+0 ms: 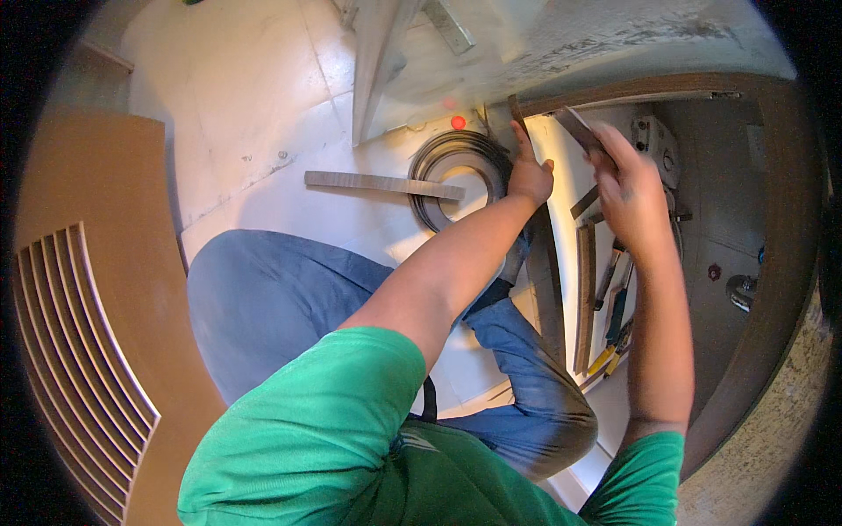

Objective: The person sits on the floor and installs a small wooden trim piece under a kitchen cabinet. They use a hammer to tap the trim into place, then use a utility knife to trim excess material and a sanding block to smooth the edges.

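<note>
Floor, hands at cabinet with tools

The pale tiled floor carries a dark coil, a wood-grain strip lying across it.

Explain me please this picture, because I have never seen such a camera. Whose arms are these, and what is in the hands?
There is no machine here: these are a person's own two bare arms. The single picture comes from a wide fisheye camera worn on the head, looking down, so straight edges bend near the rim. On the pale floor lies a dark coil, with a flat wooden strip across one side of it. The left hand is at the near side of a brown frame. The right hand grips a dark flat piece; it is too blurred to tell exactly what. Yellow-handled tools lie near the right forearm, and a brown slatted panel is at the far left.
</note>
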Demonstrator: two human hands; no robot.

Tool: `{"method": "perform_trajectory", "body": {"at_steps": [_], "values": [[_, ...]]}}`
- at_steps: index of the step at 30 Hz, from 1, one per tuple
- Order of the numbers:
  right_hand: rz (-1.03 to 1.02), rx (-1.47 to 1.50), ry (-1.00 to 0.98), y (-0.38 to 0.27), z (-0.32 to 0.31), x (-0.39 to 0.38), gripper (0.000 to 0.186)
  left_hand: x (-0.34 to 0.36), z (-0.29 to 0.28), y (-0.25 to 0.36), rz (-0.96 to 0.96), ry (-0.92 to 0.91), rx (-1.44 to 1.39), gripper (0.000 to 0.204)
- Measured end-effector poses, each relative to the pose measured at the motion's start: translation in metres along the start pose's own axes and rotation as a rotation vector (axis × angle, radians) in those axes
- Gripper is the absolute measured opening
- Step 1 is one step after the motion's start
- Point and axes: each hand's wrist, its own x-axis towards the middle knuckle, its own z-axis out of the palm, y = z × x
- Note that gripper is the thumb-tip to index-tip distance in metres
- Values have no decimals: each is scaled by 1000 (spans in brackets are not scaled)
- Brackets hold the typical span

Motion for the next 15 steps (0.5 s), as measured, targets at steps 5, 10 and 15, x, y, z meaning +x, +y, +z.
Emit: {"method": "perform_trajectory", "body": {"at_steps": [5,10,15], "values": [[-314,-587,-222,-26,24,90,27,1,-5,-6,55,-44,-31,108],[-354,-870,-453,-26,52,122,21,-10,-15,9,26,-28,13,107],[-361,-940,-479,-13,66,135,23,-20,-17,20,-83,-43,56,101]]}}
